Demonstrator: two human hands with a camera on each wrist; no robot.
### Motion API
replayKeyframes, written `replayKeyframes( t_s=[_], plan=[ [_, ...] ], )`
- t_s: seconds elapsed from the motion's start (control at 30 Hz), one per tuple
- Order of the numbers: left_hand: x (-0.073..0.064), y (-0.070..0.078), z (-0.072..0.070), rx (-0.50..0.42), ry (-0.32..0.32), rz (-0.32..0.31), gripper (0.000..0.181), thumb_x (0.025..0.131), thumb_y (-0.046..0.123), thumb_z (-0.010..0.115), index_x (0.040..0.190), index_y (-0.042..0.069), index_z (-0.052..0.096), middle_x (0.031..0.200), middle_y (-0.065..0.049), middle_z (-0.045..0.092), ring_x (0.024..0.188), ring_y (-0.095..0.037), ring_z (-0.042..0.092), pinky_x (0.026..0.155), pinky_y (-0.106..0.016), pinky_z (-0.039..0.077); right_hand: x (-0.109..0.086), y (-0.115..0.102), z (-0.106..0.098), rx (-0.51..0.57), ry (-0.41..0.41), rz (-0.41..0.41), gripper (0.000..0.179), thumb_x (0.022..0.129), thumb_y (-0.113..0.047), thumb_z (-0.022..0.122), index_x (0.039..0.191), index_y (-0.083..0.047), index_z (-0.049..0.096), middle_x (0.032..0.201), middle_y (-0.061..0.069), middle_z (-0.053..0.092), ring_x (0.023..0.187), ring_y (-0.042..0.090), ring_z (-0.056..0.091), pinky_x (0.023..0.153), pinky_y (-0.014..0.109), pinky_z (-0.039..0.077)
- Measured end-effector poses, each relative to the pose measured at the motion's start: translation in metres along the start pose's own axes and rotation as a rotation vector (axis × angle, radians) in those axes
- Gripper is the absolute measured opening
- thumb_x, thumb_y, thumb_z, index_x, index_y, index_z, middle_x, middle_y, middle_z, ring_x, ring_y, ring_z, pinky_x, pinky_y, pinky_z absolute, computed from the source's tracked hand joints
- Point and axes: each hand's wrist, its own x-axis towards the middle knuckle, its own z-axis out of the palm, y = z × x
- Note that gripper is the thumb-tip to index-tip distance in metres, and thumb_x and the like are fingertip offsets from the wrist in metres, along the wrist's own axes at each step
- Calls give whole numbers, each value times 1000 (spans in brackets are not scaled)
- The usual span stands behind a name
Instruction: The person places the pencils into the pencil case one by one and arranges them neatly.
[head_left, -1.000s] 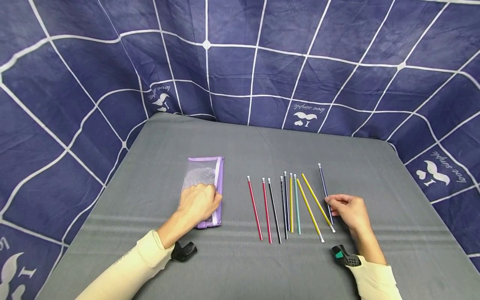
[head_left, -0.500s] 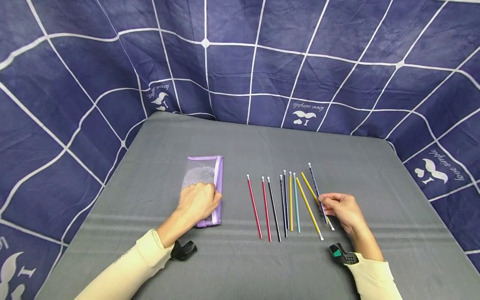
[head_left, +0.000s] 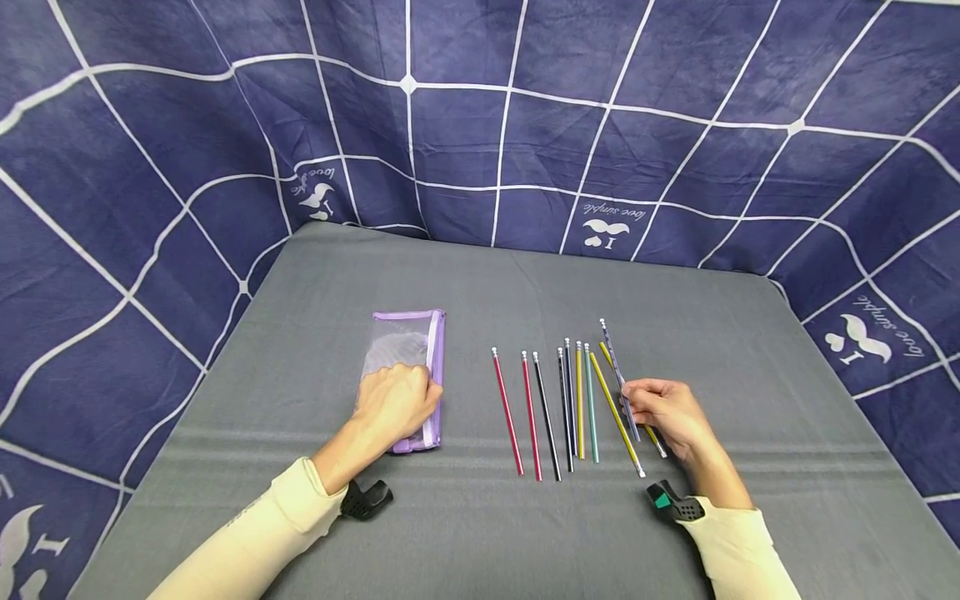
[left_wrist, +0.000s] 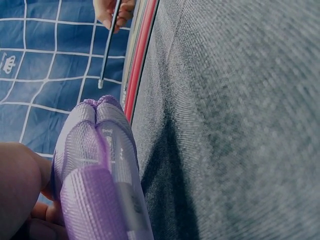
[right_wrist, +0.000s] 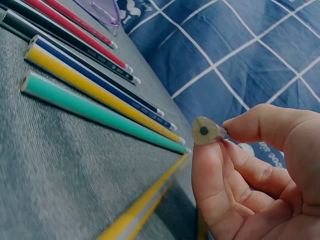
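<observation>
My left hand (head_left: 400, 406) grips a clear mesh pencil pouch (head_left: 405, 342) with purple trim, at the left of the table. In the left wrist view the purple zipper edge of the pouch (left_wrist: 95, 195) stands close up, thumb and fingers at its side. My right hand (head_left: 667, 412) pinches a dark blue pencil (head_left: 611, 354) between thumb and fingers, raised over a yellow pencil (head_left: 655, 442). The right wrist view shows the unsharpened end of that held pencil (right_wrist: 204, 130) facing the camera. Another yellow pencil (head_left: 618, 417) lies just left of the hand.
Between the hands, several pencils lie roughly side by side: red (head_left: 507, 412), black (head_left: 547, 417), dark blue, yellow and green (head_left: 592, 404). Grey cloth (head_left: 480, 533) covers the table. A blue checked curtain (head_left: 465, 125) hangs behind and at both sides.
My right hand has carried the dark blue pencil leftward, from right of the yellow pencil to above it, lifting it off the cloth. The left hand and pouch have stayed put.
</observation>
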Motion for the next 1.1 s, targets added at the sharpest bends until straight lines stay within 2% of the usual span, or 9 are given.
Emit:
replayKeyframes(
  t_s=[0.2,0.33,0.77,0.93,1.1],
  plan=[
    [-1,0,-1,-2,0,-3,28,83,25,53,56,17,48,57,-3,52,51,-26,52,46,-46,40,4,-2,8,78,-51,8,11,91,4,58,92,-1,68,75,-1,68,63,5,62,59,20,53],
    [-1,0,-1,-5,-3,-3,28,83,24,53,56,17,48,56,-2,51,51,-25,51,46,-45,40,8,-2,15,92,-78,10,12,91,3,58,89,-4,67,73,1,68,64,8,65,59,21,53],
    [0,-1,-2,-3,-1,-2,28,83,24,52,56,17,48,56,-1,51,51,-25,51,45,-45,39,17,-5,34,80,-130,5,14,91,3,55,101,8,64,78,2,69,67,8,66,59,20,53],
    [0,0,-2,-1,6,5,28,83,23,52,56,17,48,56,-2,52,51,-25,52,45,-45,40,20,-5,39,99,-170,12,13,91,5,53,99,7,63,78,4,69,68,10,67,61,21,53],
    [0,-1,-2,2,8,11,28,83,23,52,56,17,48,56,-2,52,51,-25,52,45,-45,40,23,-6,46,102,-170,12,14,91,5,53,99,8,63,77,5,69,67,10,67,60,21,53]
  ],
)
